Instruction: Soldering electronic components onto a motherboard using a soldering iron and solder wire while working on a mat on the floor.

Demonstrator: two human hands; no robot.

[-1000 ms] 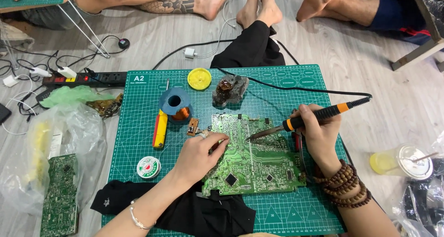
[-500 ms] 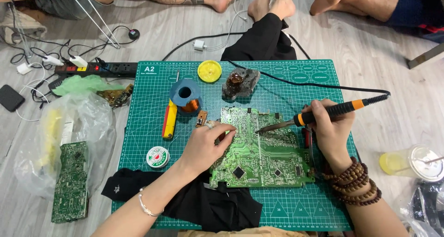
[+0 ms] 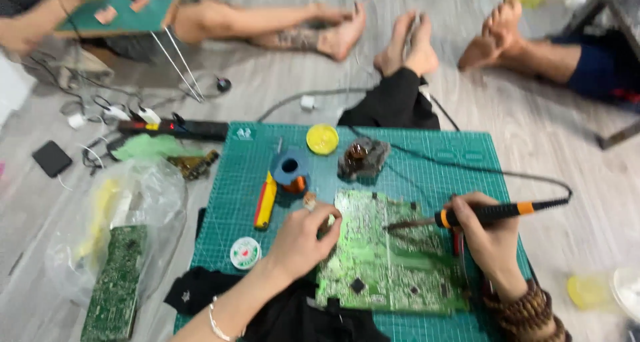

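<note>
Right hand (image 3: 490, 239) had its fingers clenched around the soldering iron (image 3: 487, 214), tip down on the green circuit board (image 3: 387, 259). Left hand (image 3: 303, 239) pinched the board's near corner, just beside the blue solder spool (image 3: 291, 171).

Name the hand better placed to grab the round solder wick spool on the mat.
Left. The left hand rests on the circuit board's left edge, close to the spool; the right hand holds the soldering iron.
</note>
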